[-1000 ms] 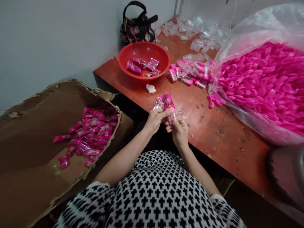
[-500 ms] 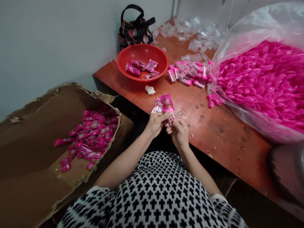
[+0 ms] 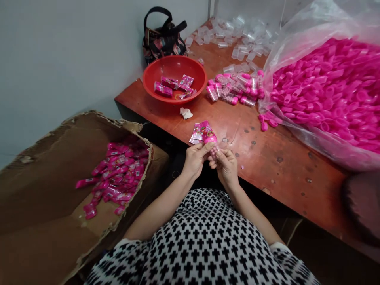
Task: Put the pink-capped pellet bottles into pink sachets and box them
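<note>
My left hand [image 3: 196, 158] and my right hand [image 3: 226, 166] meet at the near edge of a reddish wooden table [image 3: 267, 150]. Both pinch one small clear container with a pink printed wrapper [image 3: 208, 134] around its upper part. The left hand also holds a second loose wrapper [image 3: 196, 133] beside it. Fingers of both hands are closed around the container's lower end, which they partly hide.
A red bowl [image 3: 151, 85] with a few wrappers sits at the table's far left, a dark handbag [image 3: 162, 35] behind it. Filled containers [image 3: 234, 87], empty clear ones [image 3: 234, 35] and a bag of pink caps [image 3: 326, 87] lie to the right. A cardboard box [image 3: 44, 190] of wrapped pieces stands at left.
Both hands have stayed together on the wrapped container, which now sits slightly lower in the fingers. The view has shifted a little.
</note>
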The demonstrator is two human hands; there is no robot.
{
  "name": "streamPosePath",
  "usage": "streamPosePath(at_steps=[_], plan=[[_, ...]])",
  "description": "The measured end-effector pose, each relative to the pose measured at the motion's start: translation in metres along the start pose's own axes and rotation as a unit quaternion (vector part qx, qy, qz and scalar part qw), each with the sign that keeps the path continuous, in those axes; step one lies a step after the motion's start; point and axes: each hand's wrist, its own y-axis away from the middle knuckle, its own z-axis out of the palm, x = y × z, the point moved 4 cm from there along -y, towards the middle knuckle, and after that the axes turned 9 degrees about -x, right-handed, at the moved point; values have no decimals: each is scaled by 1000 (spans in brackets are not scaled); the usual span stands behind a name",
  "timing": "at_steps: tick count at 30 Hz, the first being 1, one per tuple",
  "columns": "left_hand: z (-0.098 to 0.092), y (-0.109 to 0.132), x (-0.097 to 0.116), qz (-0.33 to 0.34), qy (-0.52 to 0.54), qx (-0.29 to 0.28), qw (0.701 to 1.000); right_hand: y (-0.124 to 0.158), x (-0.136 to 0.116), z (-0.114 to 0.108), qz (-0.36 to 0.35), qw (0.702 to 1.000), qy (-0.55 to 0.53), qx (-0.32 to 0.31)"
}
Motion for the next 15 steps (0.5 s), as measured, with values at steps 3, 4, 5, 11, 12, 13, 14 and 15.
streamPosePath(at_steps=[3, 4, 5, 11, 12, 13, 14, 15], plan=[[-4, -1, -1, 13, 43, 14, 999, 5, -4, 3, -36, 997, 66, 4], [-5, -2, -2, 16, 49, 22, 998, 6, -5, 4, -45, 995, 87, 2], [-5, -3, -2, 13, 51, 27, 998, 8, -5, 5, -51, 993, 102, 0], [-2, -3, -7, -37, 40, 25, 998, 8, 1, 6, -46, 996, 75, -5], [-2, -1, -8, -42, 36, 29, 998, 7, 2, 6, -42, 997, 61, -6], [-1, 0, -8, -47, 33, 32, 998, 6, 4, 6, -38, 998, 46, -5], [0, 2, -9, -52, 29, 33, 998, 5, 6, 5, -33, 999, 32, -3], [1, 3, -10, -54, 26, 32, 998, 4, 7, 5, -28, 999, 18, -1]])
